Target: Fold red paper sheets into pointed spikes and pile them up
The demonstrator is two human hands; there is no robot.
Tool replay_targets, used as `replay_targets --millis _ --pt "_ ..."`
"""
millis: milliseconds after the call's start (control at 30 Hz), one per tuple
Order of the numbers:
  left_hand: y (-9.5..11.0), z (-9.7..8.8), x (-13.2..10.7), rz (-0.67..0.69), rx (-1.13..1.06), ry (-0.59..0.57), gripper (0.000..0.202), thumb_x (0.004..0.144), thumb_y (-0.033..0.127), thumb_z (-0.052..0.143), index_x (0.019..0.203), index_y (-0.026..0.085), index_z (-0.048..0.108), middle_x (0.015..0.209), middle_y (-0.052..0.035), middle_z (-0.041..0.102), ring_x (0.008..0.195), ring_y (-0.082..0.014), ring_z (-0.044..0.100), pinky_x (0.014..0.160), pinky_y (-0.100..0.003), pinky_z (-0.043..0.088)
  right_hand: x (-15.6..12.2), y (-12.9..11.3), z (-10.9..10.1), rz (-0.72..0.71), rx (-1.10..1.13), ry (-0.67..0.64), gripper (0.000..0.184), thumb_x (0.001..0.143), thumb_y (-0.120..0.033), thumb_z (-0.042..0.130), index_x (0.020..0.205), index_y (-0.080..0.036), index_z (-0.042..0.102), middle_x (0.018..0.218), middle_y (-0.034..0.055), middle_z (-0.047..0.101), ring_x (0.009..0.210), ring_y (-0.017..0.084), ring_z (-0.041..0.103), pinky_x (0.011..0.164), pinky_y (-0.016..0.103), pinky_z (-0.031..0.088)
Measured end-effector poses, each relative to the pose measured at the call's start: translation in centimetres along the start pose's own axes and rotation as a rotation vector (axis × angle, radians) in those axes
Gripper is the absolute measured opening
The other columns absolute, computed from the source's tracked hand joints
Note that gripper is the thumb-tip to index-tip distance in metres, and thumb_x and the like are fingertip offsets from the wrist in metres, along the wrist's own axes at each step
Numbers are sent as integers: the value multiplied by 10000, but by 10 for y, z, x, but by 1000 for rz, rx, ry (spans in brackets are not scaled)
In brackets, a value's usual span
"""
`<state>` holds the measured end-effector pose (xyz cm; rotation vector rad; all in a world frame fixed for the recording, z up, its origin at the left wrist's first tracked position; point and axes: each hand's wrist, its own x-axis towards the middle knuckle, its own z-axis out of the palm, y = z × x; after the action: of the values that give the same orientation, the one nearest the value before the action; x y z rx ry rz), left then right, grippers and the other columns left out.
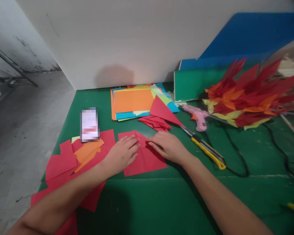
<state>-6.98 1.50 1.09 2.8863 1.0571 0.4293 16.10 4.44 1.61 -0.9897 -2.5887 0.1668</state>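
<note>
A red sheet of paper (pixel 144 163) lies on the green table before me, with crease lines and its top right corner folded in. My left hand (pixel 123 151) rests flat over the sheet's left part, fingers stretched out. At the folded edge on the right, my right hand (pixel 168 145) has its fingers curled and the thumb drawn in, pinching the red paper. Just above are a folded red paper triangle (pixel 163 111) and a small stack of folded red pieces (pixel 154 123). To the right lies a yellow utility knife (pixel 207 151).
A pink glue gun (pixel 198 117) with a black cord lies beyond the knife. Coloured paper (pixel 133 101) is stacked at the back. Red and orange folded-paper work (pixel 250 94) stands at right. On the left are a phone (pixel 89 124) and red and orange scraps (pixel 88 151).
</note>
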Motion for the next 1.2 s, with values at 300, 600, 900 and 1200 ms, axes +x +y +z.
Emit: replay_targets --millis 300,600,900,1200 --pt "2 -2 1 4 -9 30 268 933 204 399 1097 121 594 1171 -131 605 1152 -255 542 1000 -425 438 19 -19 16 184 -263 -221 550 851 -48 412 1378 -197 464 757 78 623 684 186 485 635 302 269" --pt "-7 -8 -2 -498 130 74 571 876 500 501 1282 101 457 1160 -182 524 1063 -326 510 893 -484 411 12 -18 23 150 -331 -110 478 880 -75 424 1337 -183 506 770 71 612 729 201 492 644 307 292" --pt "-8 -6 -2 -563 -97 117 522 865 366 553 1311 163 376 1234 -170 441 1087 -290 511 841 -421 454 11 -18 24 124 -248 -11 345 929 -117 391 1202 -159 597 790 63 649 745 188 523 677 286 339" --pt "-9 -5 -3 -548 -167 179 591 875 449 534 1352 182 311 1233 -159 429 1119 -301 478 897 -501 438 10 -24 20 229 -253 -24 383 967 -358 388 1207 -145 596 847 87 678 780 204 565 644 298 341"
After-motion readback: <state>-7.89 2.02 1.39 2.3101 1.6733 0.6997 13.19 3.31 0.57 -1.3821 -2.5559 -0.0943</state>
